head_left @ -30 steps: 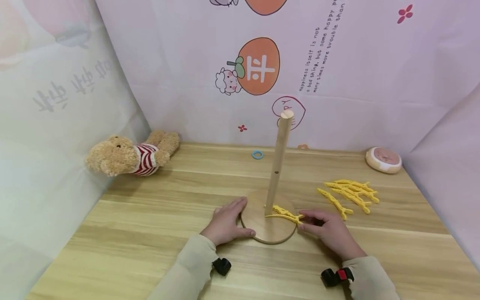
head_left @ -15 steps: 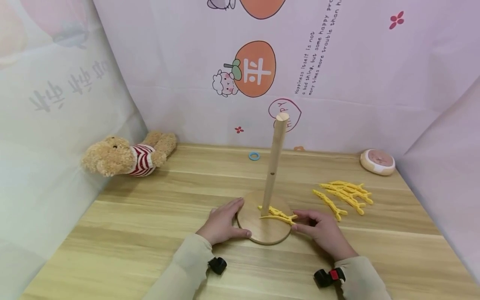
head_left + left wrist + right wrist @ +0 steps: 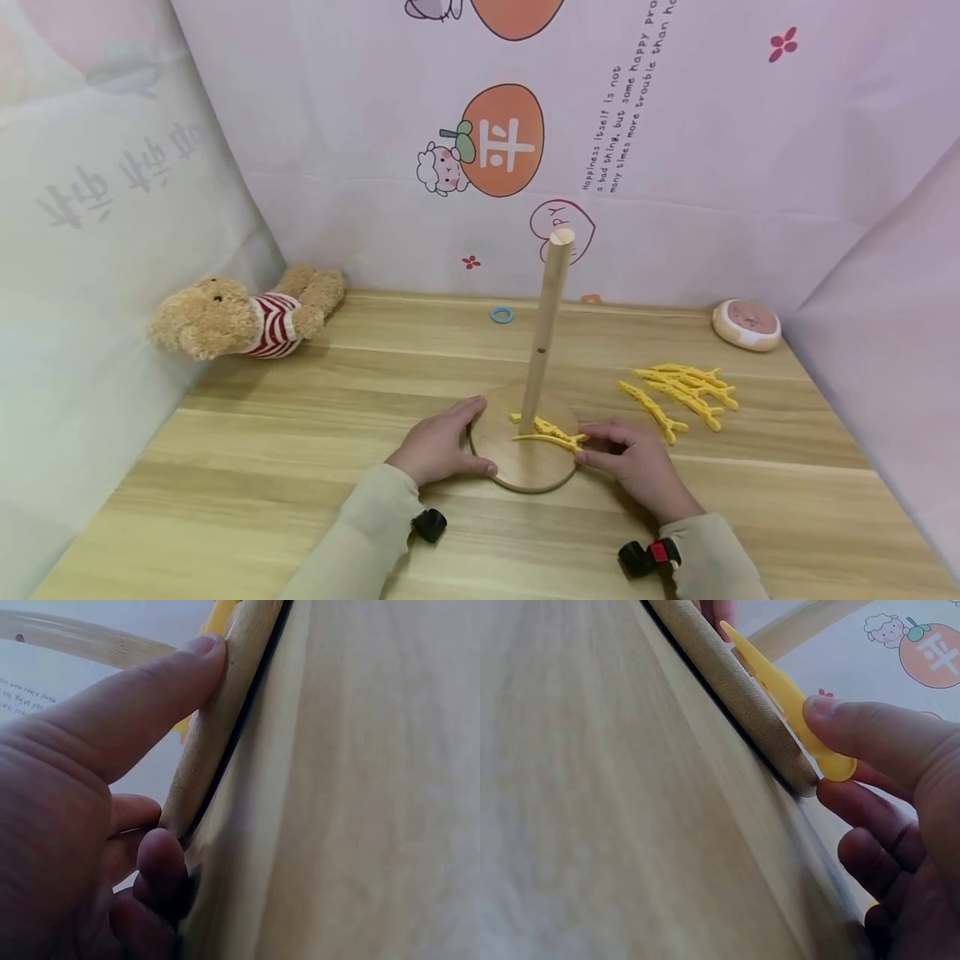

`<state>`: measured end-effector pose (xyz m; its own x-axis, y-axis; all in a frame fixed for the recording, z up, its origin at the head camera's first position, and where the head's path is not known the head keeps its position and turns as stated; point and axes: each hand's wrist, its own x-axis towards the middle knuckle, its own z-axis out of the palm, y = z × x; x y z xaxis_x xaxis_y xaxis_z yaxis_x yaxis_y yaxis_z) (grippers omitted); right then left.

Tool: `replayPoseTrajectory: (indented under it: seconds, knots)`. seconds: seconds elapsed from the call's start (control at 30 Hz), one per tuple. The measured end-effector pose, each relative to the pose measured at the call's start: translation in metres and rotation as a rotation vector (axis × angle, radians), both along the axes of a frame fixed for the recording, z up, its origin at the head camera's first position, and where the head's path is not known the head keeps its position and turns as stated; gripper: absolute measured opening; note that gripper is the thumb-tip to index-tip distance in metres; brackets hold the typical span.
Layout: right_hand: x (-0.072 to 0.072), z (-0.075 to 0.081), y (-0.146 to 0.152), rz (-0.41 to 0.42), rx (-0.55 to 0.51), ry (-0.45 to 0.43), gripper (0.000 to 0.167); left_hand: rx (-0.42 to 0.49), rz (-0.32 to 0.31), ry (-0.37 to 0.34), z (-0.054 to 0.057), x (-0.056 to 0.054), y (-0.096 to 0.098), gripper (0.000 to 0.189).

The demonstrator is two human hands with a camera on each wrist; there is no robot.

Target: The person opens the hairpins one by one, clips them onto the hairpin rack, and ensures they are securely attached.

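In the head view a round wooden base (image 3: 506,467) lies on the table with a wooden post (image 3: 550,304) standing up from it. My left hand (image 3: 437,450) grips the base's left edge, its thumb on the rim (image 3: 225,705) in the left wrist view. My right hand (image 3: 633,458) pinches the forked end of a long yellow plastic clip (image 3: 553,435) at the base's right side. The clip's two arms lie spread over the base at the foot of the post, one behind it and one in front. In the right wrist view the clip (image 3: 787,694) tapers away from my thumb.
Several similar yellow clips (image 3: 678,387) lie to the right of the base. A small blue ring (image 3: 502,315) is behind the post. A teddy bear (image 3: 247,317) lies back left, and a round pink-and-white object (image 3: 746,325) sits back right. Printed cloth surrounds the table.
The whole head view has shifted slightly left. Both hands keep their holds on the base and the clip, with little visible movement between them.
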<state>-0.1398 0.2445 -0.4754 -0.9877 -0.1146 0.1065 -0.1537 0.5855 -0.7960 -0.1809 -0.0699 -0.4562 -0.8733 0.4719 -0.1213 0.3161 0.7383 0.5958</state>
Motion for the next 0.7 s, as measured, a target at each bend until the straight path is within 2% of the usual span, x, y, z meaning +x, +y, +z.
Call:
replayPoseTrajectory:
  seconds: [0.2,0.47,0.7]
  knots:
    - [-0.0008,0.0023,-0.0004,0.0,-0.017,0.024,0.037,0.002,-0.019,0.028,0.0009,-0.0002,-0.0001,0.104]
    - [-0.0028,0.0032,-0.0001,-0.004,-0.054,0.023,0.037,0.005,-0.016,0.017,0.0015,0.0005,0.0017,0.103]
    - [-0.0016,0.0018,-0.0017,-0.005,-0.078,-0.014,0.037,0.0,-0.026,0.033,-0.0017,0.0006,0.0002,0.104]
